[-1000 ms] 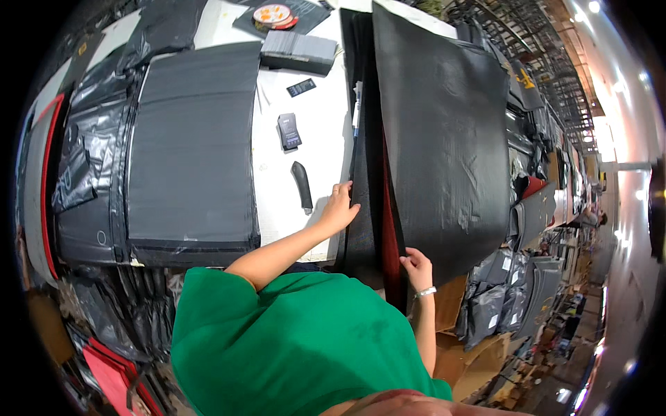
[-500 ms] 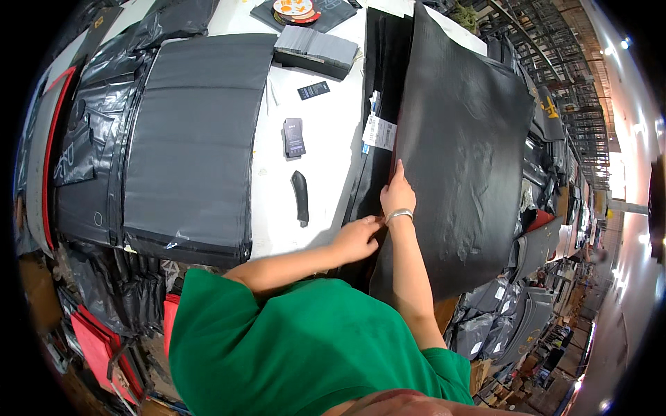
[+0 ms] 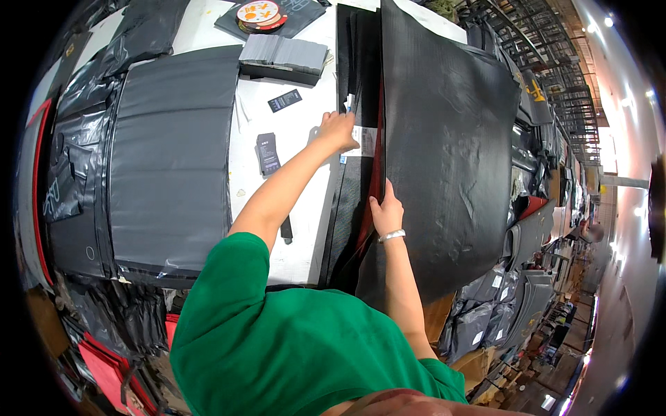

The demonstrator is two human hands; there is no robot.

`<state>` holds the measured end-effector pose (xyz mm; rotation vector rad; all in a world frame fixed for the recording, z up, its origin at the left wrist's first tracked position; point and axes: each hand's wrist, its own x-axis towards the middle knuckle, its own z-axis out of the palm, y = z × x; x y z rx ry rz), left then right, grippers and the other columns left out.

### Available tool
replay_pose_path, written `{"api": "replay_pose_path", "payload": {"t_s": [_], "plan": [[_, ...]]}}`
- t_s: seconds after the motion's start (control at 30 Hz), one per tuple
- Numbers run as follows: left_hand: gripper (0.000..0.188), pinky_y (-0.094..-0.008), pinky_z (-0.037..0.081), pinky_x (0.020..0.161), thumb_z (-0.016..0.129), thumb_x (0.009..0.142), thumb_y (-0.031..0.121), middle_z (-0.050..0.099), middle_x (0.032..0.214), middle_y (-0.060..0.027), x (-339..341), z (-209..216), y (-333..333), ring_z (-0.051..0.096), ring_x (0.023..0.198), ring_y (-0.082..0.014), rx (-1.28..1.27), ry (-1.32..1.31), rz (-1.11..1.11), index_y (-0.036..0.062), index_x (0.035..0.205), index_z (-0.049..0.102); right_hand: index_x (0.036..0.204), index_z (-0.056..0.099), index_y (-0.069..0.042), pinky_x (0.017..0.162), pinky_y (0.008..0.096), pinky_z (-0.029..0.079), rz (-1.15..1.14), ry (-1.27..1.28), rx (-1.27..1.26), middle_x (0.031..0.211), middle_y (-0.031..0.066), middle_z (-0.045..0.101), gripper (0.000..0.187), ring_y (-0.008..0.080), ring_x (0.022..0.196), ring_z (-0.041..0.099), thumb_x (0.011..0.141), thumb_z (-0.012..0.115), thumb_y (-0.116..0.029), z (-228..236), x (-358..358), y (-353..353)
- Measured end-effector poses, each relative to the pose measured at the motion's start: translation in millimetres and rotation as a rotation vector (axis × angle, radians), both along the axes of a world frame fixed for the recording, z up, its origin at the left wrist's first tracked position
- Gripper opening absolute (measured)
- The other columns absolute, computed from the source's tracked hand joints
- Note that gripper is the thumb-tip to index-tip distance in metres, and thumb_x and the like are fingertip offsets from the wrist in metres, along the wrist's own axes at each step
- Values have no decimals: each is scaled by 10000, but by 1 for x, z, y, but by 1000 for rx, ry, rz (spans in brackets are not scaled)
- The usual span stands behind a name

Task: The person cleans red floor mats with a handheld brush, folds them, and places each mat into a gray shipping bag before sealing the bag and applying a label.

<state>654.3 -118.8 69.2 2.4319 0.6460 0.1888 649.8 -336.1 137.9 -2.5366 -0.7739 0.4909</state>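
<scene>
A large black mat [image 3: 451, 152] with a creased, smooth surface lies to the right on a stack. My right hand [image 3: 388, 213], with a silver bracelet at its wrist, grips the mat's left edge, thumb on the near side. Along that edge a dark red layer [image 3: 372, 194] shows in the gap. My left hand [image 3: 336, 133] reaches over the white table to a white printed label [image 3: 368, 141] on the black layers [image 3: 352, 187] beside the mat. Its fingers are bent around the label's left part and partly hide it.
On the white table [image 3: 267, 201] are a box of grey cards [image 3: 286, 58], a dark card [image 3: 284, 100], a small card stack [image 3: 267, 154] and a black-handled tool [image 3: 286, 230], partly under my left forearm. Dark folded mats [image 3: 173, 159] lie at left. Round orange-and-white pieces [image 3: 258, 12] sit at the back.
My left hand has moved up and away from beside my right wrist to the label. The mat's left edge now stands further from the layers, showing more red. The view has shifted slightly.
</scene>
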Motion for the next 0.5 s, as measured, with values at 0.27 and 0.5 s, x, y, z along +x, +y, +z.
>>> {"api": "replay_pose_path", "payload": {"t_s": [0.27, 0.5], "plan": [[167, -250, 428, 656, 598, 788, 136, 613, 781, -78, -136, 33, 0, 547, 712, -116, -508, -242, -24, 7, 893, 600, 1356, 203, -11, 950, 352, 369, 61, -13, 330, 1340, 233, 319, 772, 329, 1175, 419, 743, 657, -132, 21, -30, 4], [151, -241, 439, 691, 544, 831, 97, 611, 804, -42, -219, 9, -37, 539, 755, -94, -871, -182, 13, -10, 925, 594, 895, 555, -22, 630, 384, 451, 172, 356, 216, 747, 183, 591, 131, 355, 734, 581, 835, 520, -133, -27, -102, -4]]}}
